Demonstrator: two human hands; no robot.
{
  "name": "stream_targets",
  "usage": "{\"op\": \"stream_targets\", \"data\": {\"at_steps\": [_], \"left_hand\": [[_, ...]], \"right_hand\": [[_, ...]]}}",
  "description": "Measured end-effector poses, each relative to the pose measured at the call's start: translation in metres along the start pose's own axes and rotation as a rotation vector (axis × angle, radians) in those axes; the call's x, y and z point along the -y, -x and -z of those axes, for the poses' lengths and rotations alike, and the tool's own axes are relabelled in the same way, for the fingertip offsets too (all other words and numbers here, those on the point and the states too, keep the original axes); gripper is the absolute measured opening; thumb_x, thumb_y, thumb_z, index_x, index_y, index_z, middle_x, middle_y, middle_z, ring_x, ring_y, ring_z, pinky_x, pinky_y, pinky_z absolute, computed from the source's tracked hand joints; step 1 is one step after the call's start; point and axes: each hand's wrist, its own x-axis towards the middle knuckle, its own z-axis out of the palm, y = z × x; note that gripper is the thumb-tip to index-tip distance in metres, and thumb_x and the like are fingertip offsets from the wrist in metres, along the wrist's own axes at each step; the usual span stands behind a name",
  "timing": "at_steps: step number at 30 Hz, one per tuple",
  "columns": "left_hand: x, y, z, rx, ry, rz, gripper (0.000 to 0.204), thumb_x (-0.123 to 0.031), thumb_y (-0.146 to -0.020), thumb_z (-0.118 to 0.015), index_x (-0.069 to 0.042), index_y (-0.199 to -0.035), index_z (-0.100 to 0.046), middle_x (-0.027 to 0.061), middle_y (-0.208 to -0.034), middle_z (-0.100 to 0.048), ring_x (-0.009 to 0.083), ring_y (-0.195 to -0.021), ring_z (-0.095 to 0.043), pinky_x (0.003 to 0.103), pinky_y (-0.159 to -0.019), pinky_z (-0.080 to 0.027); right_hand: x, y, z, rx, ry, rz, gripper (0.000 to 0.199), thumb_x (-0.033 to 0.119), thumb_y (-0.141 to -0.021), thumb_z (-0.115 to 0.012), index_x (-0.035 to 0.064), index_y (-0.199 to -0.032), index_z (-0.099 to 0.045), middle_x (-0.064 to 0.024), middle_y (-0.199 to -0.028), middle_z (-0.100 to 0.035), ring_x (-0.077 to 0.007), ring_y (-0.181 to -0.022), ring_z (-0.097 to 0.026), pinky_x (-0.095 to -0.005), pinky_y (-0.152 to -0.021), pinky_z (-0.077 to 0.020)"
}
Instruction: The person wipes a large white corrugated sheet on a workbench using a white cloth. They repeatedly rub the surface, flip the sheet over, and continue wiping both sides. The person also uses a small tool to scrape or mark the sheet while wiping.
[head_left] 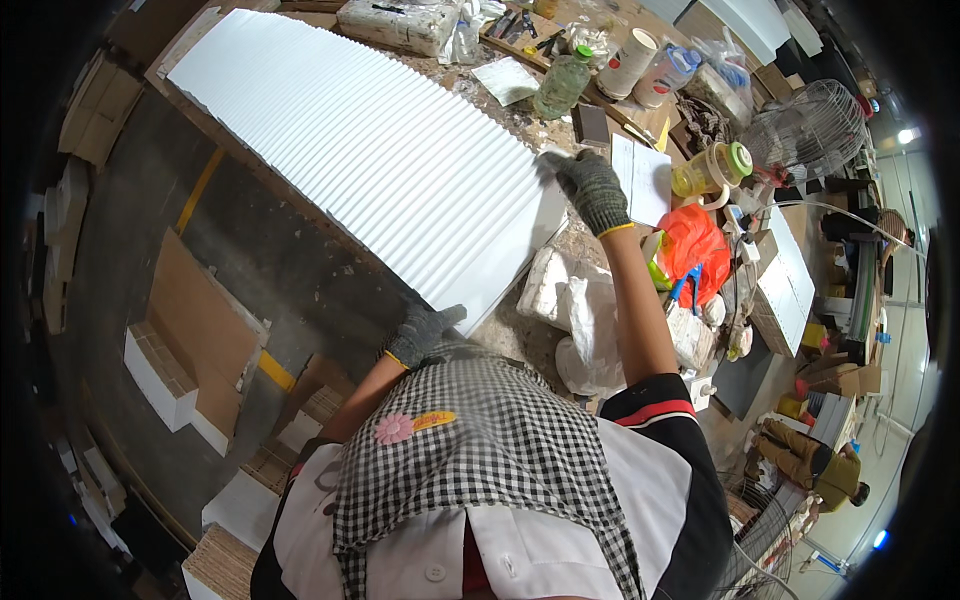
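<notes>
A long row of white strips or folded boards (370,140), packed side by side like ridges, runs across the workbench from the far left towards me. At its near end lies a smooth white panel (480,265). My left hand (425,333), in a dark grey knitted glove, grips this panel's near left corner, fingertips on its top face. At the opposite end, my right hand (592,188), gloved alike, is closed on the panel's edge, with fingers bent over the ridges. The undersides of both grips are hidden.
Right of the row stand a green bottle (564,84), a yellow-tinted jug (712,170), a red plastic bag (692,248) and white wrapped bundles (575,310). A wire-caged fan (808,130) is farther right. Brown-and-white boards (200,350) lie on the left floor. Another person (815,465) works at right.
</notes>
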Motion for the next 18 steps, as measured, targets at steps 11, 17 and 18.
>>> {"op": "stream_targets", "data": {"at_steps": [11, 17, 18], "left_hand": [[0.017, -0.012, 0.003, -0.007, -0.030, -0.153, 0.044, -0.031, -0.089, -0.087, 0.006, -0.110, -0.074, 0.0088, -0.099, -0.076, 0.0188, -0.083, -0.070, 0.037, -0.078, -0.058], [-0.006, 0.005, -0.003, -0.037, 0.038, -0.015, 0.044, -0.027, -0.082, -0.093, 0.005, -0.106, -0.075, 0.0114, -0.095, -0.075, 0.0191, -0.080, -0.070, 0.037, -0.069, -0.058], [-0.009, 0.008, -0.008, -0.069, 0.074, -0.045, 0.041, -0.028, -0.083, -0.092, 0.004, -0.102, -0.077, 0.0114, -0.094, -0.076, 0.0188, -0.080, -0.070, 0.036, -0.068, -0.058]], "right_hand": [[0.092, 0.049, 0.020, 0.221, 0.038, 0.141, 0.035, 0.018, -0.100, -0.070, 0.0319, -0.132, -0.073, -0.0096, -0.096, -0.069, -0.0232, -0.085, -0.068, -0.0394, -0.073, -0.0580], [0.002, 0.027, 0.012, -0.382, 0.044, -0.023, 0.035, 0.018, -0.099, -0.068, 0.0166, -0.134, -0.069, -0.0214, -0.098, -0.066, -0.0427, -0.088, -0.065, -0.0519, -0.079, -0.0550], [0.004, 0.028, -0.003, -0.451, 0.031, 0.023, 0.036, 0.018, -0.099, -0.068, 0.0148, -0.134, -0.067, -0.0213, -0.099, -0.067, -0.0422, -0.090, -0.065, -0.0521, -0.079, -0.0548]]}}
